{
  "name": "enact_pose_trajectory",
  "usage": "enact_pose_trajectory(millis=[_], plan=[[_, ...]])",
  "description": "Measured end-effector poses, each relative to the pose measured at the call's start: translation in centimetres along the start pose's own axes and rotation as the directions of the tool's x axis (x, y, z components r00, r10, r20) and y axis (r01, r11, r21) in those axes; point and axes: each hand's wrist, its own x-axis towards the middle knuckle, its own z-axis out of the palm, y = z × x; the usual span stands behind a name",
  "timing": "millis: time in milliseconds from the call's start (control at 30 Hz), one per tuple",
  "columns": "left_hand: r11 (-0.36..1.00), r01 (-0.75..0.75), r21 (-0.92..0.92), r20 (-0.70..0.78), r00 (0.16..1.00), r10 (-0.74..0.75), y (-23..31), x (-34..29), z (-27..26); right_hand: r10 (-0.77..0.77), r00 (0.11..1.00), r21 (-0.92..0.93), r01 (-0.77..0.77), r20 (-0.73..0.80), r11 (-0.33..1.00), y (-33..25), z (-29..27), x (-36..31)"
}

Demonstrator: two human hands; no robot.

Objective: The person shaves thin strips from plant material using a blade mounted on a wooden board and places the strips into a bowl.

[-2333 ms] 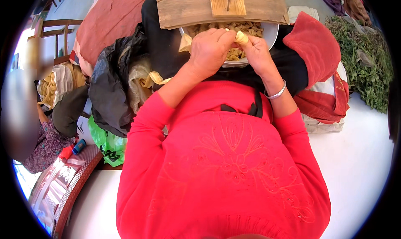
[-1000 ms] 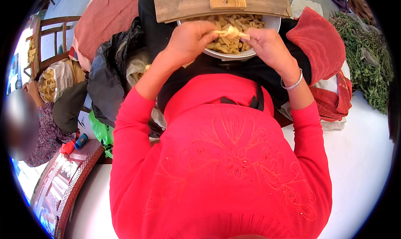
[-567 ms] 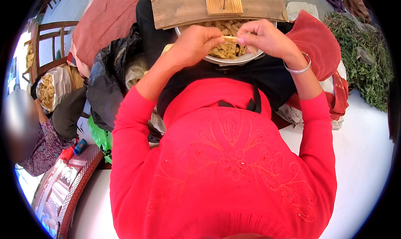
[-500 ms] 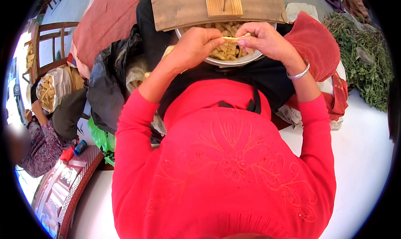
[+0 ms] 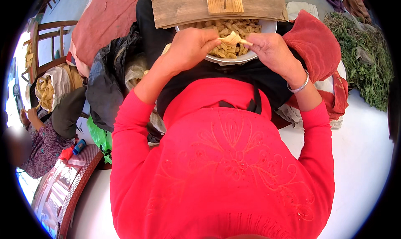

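Observation:
Between my hands a pale yellow, pliable strip [image 5: 231, 39] is held over a white bowl [image 5: 221, 62] on my lap. Its middle is bunched and folded. My left hand [image 5: 189, 47] pinches one end between thumb and fingers. The other end is gripped by my right hand [image 5: 275, 53], whose wrist carries a silver bangle [image 5: 301, 83]. Many yellowish, twisted pieces [image 5: 227, 52] fill the bowl below. A wooden board [image 5: 179, 7] covers the bowl's far part, with a lighter wood block [image 5: 224, 1] and a thin dark rod on top.
To the left lie a black plastic bag [image 5: 107, 80] and a green bag [image 5: 99, 136]. Another person [image 5: 48, 145] sits beyond, near a sack of yellow pieces [image 5: 60, 83] and a wooden chair [image 5: 51, 44]. A red cloth [image 5: 315, 44] and green plants [image 5: 361, 59] lie right.
The strip went from stretched flat to bunched in its middle. My right hand moved slightly right and down, and more of the bowl's contents shows.

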Motion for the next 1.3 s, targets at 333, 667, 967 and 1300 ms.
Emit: enact_pose_trajectory(millis=[333, 667, 967, 1300], plan=[[0.987, -0.137, 0.083, -0.054, 0.988, 0.142, 2.3, 1.6, 1.1, 0.225, 0.920, 0.791, -0.391, 0.320, 0.470, -0.7, -0.6, 2.9], [0.762, 0.275, -0.586, 0.360, 0.931, -0.059, 0.0, 1.6, -0.1, 0.187, 0.933, 0.770, -0.359, 0.307, 0.528, -0.3, -2.1, 2.2], [0.902, 0.070, -0.425, 0.170, 0.985, 0.004, 0.4, 2.0, 0.8, -0.074, 0.997, -0.103, 0.073, 0.003, 0.992, -2.5, -1.7, 1.9], [0.598, 0.340, -0.725, 0.366, 0.927, -0.084, 0.5, 1.7, -0.8, 0.258, 0.959, 0.588, -0.275, 0.114, 0.761, -1.8, -3.2, 0.5]])
